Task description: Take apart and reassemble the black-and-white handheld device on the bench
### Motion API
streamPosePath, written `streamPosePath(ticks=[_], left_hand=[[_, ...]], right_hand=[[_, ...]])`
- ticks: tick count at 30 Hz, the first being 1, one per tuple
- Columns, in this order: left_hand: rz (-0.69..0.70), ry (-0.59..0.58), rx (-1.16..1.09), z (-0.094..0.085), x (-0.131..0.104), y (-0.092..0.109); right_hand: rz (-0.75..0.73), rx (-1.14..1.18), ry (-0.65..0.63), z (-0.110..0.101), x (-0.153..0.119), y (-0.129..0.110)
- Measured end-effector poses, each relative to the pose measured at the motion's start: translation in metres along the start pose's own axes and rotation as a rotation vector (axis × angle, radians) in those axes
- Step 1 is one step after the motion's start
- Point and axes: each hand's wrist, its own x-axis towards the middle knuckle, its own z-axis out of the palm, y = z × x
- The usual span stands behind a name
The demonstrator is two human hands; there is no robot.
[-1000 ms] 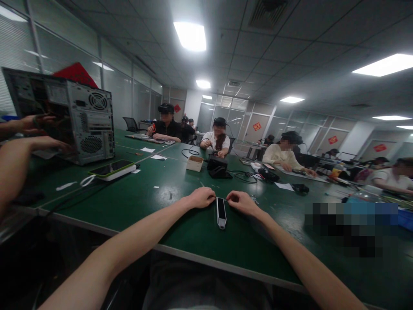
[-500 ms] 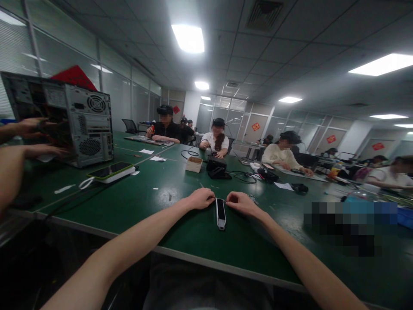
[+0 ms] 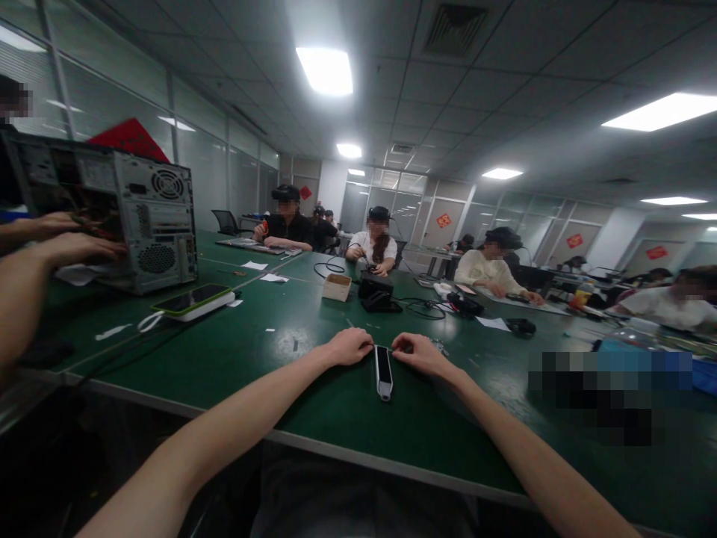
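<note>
Counter (image 3: 336,407): a green top, its near edge slanting across the lower view.
Device (image 3: 384,372): slim and pale with a long dark face, lying flat in from the near edge and apart from it. Its long axis runs almost straight away from the wearer, the narrower end toward the near edge, the far end between the two hands.
Left hand (image 3: 348,346): just left of the device's far end, fingers curled, fingertips close to that corner. Whether it grips anything, or touches the device, I cannot tell.
Right hand (image 3: 421,353): just right of the same end, thumb and finger drawn together. Whether something small is pinched there cannot be told.
Spacing: the device's far end lies between both sets of fingertips; neither hand is plainly the nearer. Both forearms reach in from the near edge, one on each side of it.
Phone (image 3: 193,293): green-rimmed, on a white block, toward the left.
Case (image 3: 160,224): an open computer case at far left, a co-worker's hands (image 3: 84,246) at its open side.
Box (image 3: 336,290): small, open, beyond the hands, beside a black stand (image 3: 376,288).
Person (image 3: 370,245): in white, seated past the stand.
</note>
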Motion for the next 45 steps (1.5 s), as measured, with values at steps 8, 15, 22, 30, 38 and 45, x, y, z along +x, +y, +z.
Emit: streamPosePath(ticks=[8,15,22,30,38,45], left_hand=[[-0.011,-0.008,-0.01,0.0,0.0,-0.001],[-0.021,-0.02,-0.013,-0.005,-0.002,0.003],[-0.027,-0.022,-0.021,-0.006,-0.003,0.004],[-0.014,-0.008,-0.014,-0.003,-0.002,0.002],[-0.026,-0.017,-0.015,-0.002,-0.002,0.0],[-0.025,-0.014,-0.013,-0.002,-0.002,0.0]], right_hand=[[-0.005,-0.047,0.018,0.003,0.002,0.003],[-0.04,-0.009,-0.041,-0.002,0.002,0.006],[-0.029,-0.002,-0.04,-0.002,0.003,0.011],[-0.018,0.021,-0.027,-0.002,0.001,0.005],[-0.001,0.054,-0.03,-0.001,0.0,-0.001],[-0.014,0.049,0.005,0.002,0.001,0.0]])
